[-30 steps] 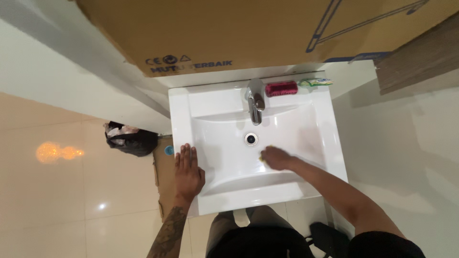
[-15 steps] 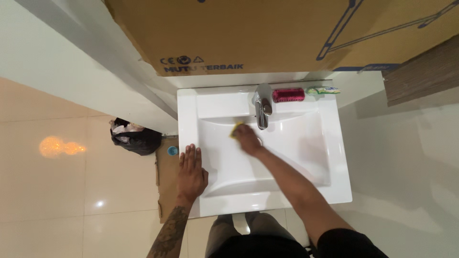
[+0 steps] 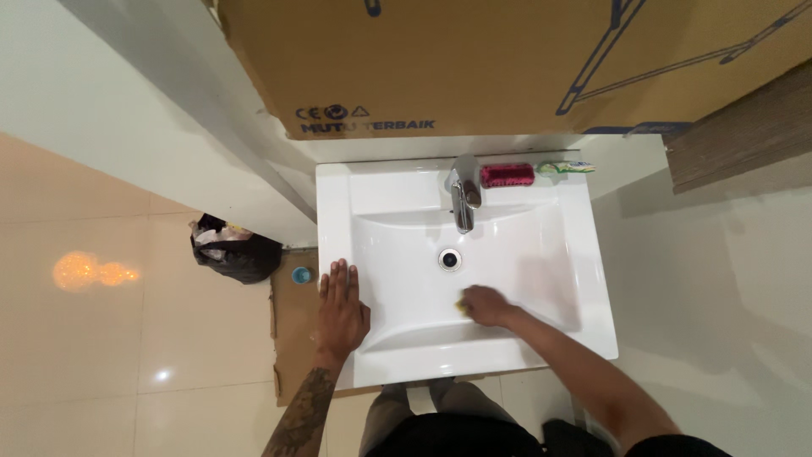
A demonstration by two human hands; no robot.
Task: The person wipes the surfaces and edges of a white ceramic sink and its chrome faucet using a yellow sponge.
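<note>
Pressing flat on the sink's (image 3: 338, 203) left rim, lower centre of the frame, the left hand (image 3: 340, 310) lies fully open, fingers spread and pointing up the picture, holding nothing. Just right of it, inside the white basin, the right hand (image 3: 487, 305) is curled down over a small yellow sponge (image 3: 463, 301) — only a sliver shows at the fingertips, so its shape is hard to make out. Both forearms are cut off by the bottom edge, the left one tattooed. Above the hands sit the round drain (image 3: 450, 259) and then the chrome tap (image 3: 463, 193). On the back ledge, right of the tap, lies a dark red scrubby thing (image 3: 507, 175) and a green-and-white item (image 3: 565, 167) too small to identify. Left of the sink, on the beige tiled floor, a strip of flattened cardboard (image 3: 292, 330) lies partly under the basin, with a small blue round cap (image 3: 300, 275) and a black bag (image 3: 233, 252) beside it. Farthest, across the top of the frame, a big brown cardboard box (image 3: 474, 59) with dark blue print along its lower edge — its upper part out of view.
</note>
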